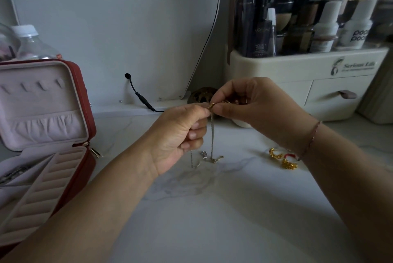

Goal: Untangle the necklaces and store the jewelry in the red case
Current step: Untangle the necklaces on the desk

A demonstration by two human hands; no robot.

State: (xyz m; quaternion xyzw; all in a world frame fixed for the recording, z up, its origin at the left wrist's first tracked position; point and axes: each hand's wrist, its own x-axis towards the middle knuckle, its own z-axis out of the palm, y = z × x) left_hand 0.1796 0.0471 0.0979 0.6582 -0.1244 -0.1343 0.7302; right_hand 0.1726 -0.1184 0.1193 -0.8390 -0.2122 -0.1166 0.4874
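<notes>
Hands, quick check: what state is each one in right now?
Left hand: fingers curled, pinching the top of the hanging necklace chain.
Right hand: pinching the same chain right beside it.

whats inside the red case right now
The red case lies open: bare ring rolls, a dark jewelry piece in a left compartment, bare hooks and pocket in the lid. Its near corner is hidden behind the left forearm.

I read the case (90, 101) as red outside, with a pale pink lining (42, 103) in ribbed rows. Desk (212, 209) is white marble with grey veining. Chain (212, 135) is silver, with a small gold piece (211, 105) at its top. 2 gold earrings (289, 164), a red bit between them. Organizer (276, 67) is cream, bottles (261, 35) in it mostly black. Cable (138, 94) is black.
</notes>
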